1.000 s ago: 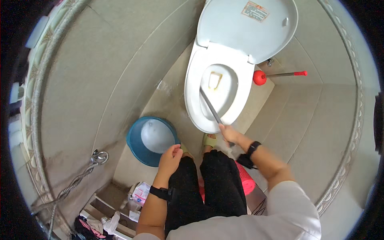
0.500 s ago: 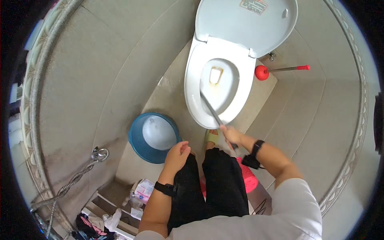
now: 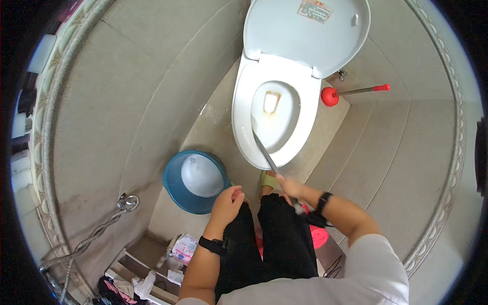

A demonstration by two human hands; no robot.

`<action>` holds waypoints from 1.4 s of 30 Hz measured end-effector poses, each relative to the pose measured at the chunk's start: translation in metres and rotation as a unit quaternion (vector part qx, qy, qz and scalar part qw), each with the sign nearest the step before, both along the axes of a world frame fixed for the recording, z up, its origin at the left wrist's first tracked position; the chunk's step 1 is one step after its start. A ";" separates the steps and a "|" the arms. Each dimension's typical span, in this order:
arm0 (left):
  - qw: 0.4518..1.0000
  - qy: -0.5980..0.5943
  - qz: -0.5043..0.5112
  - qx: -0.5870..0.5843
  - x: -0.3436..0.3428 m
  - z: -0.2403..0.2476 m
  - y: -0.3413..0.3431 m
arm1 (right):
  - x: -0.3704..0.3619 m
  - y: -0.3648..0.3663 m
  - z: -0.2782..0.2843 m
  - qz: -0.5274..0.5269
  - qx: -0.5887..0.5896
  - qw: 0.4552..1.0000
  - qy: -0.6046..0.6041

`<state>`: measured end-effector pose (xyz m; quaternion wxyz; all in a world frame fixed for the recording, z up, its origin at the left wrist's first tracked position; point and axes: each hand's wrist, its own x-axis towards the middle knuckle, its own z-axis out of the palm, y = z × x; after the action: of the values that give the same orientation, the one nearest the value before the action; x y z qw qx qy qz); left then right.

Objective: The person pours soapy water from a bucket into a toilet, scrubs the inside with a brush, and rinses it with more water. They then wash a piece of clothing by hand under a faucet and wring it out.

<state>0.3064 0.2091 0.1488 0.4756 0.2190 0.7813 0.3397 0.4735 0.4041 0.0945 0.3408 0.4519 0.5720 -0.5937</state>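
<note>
My right hand [image 3: 291, 187] grips the long grey handle of what looks like a toilet brush [image 3: 267, 156]. The handle slants across the front rim of the white toilet [image 3: 244, 137], and its far end is hidden under the seat on the bowl's left side. Brownish stains mark the bowl around the drain. Over my left knee hovers my left hand [image 3: 227, 204], its fingers loosely curled with nothing visible in them. Just beyond it stands a blue bucket [image 3: 172, 185] of whitish, sudsy liquid.
A red plunger [image 3: 330, 96] leans by the toilet's right side. The toilet lid [image 3: 305, 38] is up. At lower left are a shower hose [image 3: 96, 235], a pink-white package [image 3: 184, 249] and a low rack with cloths [image 3: 144, 284]. A pink-red basket [image 3: 318, 237] lies behind my right leg.
My right hand has drawn the brush a little toward me along the bowl's left rim. My left hand stays curled near the bucket. The whole view has shifted slightly.
</note>
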 end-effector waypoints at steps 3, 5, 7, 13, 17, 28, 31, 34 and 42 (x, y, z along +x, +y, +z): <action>0.999 -0.015 -0.018 -0.036 0.007 0.000 -0.003 | 0.039 0.015 0.014 0.052 0.049 0.997 0.033; 0.999 -0.007 -0.043 -0.021 0.014 0.001 0.006 | 0.006 0.048 -0.006 0.152 0.053 0.987 0.016; 0.997 -0.003 -0.078 0.005 0.018 0.001 0.026 | -0.032 0.089 -0.039 0.063 0.074 0.995 0.032; 0.999 0.008 -0.035 -0.004 0.002 0.004 0.010 | -0.015 0.049 -0.026 -0.210 0.035 0.976 -0.056; 0.997 0.021 -0.065 -0.020 0.002 0.000 -0.004 | 0.006 0.061 0.001 -0.227 -0.036 0.963 -0.144; 0.952 -0.289 -0.020 0.100 0.037 0.034 0.055 | -0.041 0.007 0.001 -0.622 -0.326 0.712 0.010; 0.953 -0.275 -0.004 0.126 0.042 0.017 0.046 | -0.061 -0.011 0.000 -0.598 -0.238 0.762 0.071; 0.962 -0.256 -0.036 0.085 0.030 0.044 0.040 | -0.060 -0.045 0.009 -0.626 -0.272 0.730 0.039; 0.980 -0.097 -0.070 0.158 0.022 -0.006 0.062 | -0.090 -0.031 -0.010 -0.690 -0.114 0.713 0.052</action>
<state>0.3284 0.2712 0.1424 0.5308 0.3118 0.6508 0.4445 0.3832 0.3731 0.0844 -0.1447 0.6469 0.0466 -0.7473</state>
